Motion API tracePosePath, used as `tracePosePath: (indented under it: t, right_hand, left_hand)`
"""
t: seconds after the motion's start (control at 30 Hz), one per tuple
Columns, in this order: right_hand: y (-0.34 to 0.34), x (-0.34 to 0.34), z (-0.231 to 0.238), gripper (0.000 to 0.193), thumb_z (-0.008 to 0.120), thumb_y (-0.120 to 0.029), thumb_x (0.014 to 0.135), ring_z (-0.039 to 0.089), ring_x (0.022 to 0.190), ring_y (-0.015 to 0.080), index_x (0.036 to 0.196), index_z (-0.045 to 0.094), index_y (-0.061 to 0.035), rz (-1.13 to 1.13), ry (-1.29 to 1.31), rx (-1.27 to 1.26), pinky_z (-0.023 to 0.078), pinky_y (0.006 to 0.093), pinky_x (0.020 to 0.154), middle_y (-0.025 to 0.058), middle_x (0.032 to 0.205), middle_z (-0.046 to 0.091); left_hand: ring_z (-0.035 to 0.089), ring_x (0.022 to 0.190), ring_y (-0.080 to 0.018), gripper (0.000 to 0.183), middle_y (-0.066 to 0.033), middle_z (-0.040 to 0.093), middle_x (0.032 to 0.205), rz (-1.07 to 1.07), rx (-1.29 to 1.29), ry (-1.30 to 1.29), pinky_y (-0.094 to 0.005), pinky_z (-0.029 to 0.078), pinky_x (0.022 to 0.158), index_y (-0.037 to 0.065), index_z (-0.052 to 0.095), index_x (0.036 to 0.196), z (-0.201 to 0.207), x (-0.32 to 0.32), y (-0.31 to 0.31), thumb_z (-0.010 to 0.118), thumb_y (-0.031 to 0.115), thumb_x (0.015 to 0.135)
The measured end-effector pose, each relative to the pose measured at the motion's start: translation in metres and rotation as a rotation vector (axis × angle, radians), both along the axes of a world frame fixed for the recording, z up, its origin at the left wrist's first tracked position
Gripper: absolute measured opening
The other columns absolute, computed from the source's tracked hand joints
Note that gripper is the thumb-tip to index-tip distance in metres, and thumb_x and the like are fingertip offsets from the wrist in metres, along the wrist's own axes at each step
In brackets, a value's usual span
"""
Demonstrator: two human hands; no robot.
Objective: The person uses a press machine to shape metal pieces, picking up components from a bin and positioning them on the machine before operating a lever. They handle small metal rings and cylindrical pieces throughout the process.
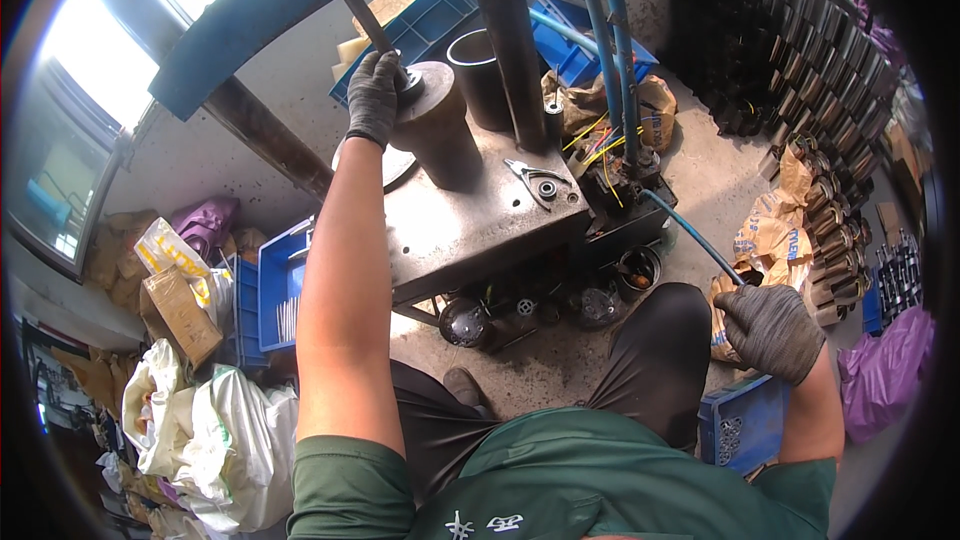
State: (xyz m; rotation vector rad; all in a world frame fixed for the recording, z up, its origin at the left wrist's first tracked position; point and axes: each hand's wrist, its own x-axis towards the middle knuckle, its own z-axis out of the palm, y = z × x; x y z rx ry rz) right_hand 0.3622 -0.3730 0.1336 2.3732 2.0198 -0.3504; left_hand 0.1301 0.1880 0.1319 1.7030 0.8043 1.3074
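Note:
My left hand (372,100), in a dark grey knitted glove, is closed around the lower end of a metal rod (365,18). The rod slants down to a dark ring-shaped part (410,87) on top of a flared steel cylinder (438,135); my palm hides part of this contact. That cylinder stands on a worn steel press table (470,230). Out to the right, my right hand (775,330), gloved alike, grips the end of a blue lever (692,230) running to the pump unit. Pliers (524,176) lie on the table beside a small bearing (547,189).
Thick steel press columns (505,40) and a blue crossbeam (290,15) frame the table. An open dark tube (473,52) stands behind the cylinder. Blue crates (283,285) and white sacks (225,440) sit left; stacked metal tubes (820,50) and a parts crate (735,430) are right.

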Motion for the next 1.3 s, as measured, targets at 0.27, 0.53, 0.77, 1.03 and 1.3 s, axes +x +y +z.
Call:
tracePosePath:
  t: [0.27,0.53,0.77,1.03,1.3]
  right_hand:
    - [0.004,0.001,-0.004,0.028,0.066,-0.011,0.086,0.067,0.089,0.0388,0.113,0.068,-0.0027,-0.004,0.016,0.419,0.053,0.0486,0.08,0.0187,0.096,0.07]
    - [0.119,0.042,0.066,0.021,0.068,-0.007,0.091,0.072,0.089,0.0357,0.11,0.07,0.0026,0.076,-0.144,1.076,0.059,0.0401,0.081,0.0201,0.097,0.072]
    - [0.204,0.093,0.085,0.024,0.065,-0.017,0.096,0.072,0.095,0.0321,0.114,0.069,-0.0018,0.137,-0.38,1.101,0.06,0.038,0.083,0.0178,0.104,0.072]
    - [0.201,0.078,0.105,0.077,0.064,-0.028,0.093,0.063,0.125,0.0368,0.161,0.03,-0.0123,-0.252,-0.384,0.698,0.053,0.0402,0.108,0.023,0.142,0.057]
    - [0.19,0.062,0.107,0.045,0.06,-0.046,0.099,0.07,0.106,0.0291,0.116,0.069,-0.0049,-0.28,-0.455,0.652,0.057,0.0421,0.096,0.014,0.112,0.07]
  left_hand:
    - [0.062,0.08,-0.0115,0.021,-0.0019,0.068,0.091,-0.002,0.057,-0.026,-0.0268,0.051,0.077,0.006,0.07,0.116,-0.003,0.0,0.003,0.063,0.019,0.101]
    - [0.06,0.08,-0.01,0.023,-0.0007,0.064,0.089,-0.141,-0.117,-0.149,-0.0261,0.053,0.076,0.008,0.064,0.126,0.001,0.008,-0.014,0.059,0.018,0.106]
    - [0.058,0.078,-0.009,0.026,-0.0004,0.063,0.089,-0.132,-0.114,-0.147,-0.0249,0.051,0.076,0.006,0.063,0.129,-0.002,0.009,-0.007,0.06,0.019,0.106]
    - [0.06,0.081,-0.0099,0.022,-0.0024,0.07,0.099,-0.124,-0.198,-0.223,-0.027,0.053,0.072,0.008,0.065,0.125,0.005,0.004,-0.015,0.062,0.012,0.103]
    - [0.059,0.102,-0.0122,0.029,-0.0019,0.064,0.109,-0.154,0.494,-0.204,-0.0284,0.047,0.095,0.005,0.06,0.127,-0.026,0.0,-0.125,0.066,0.017,0.102]
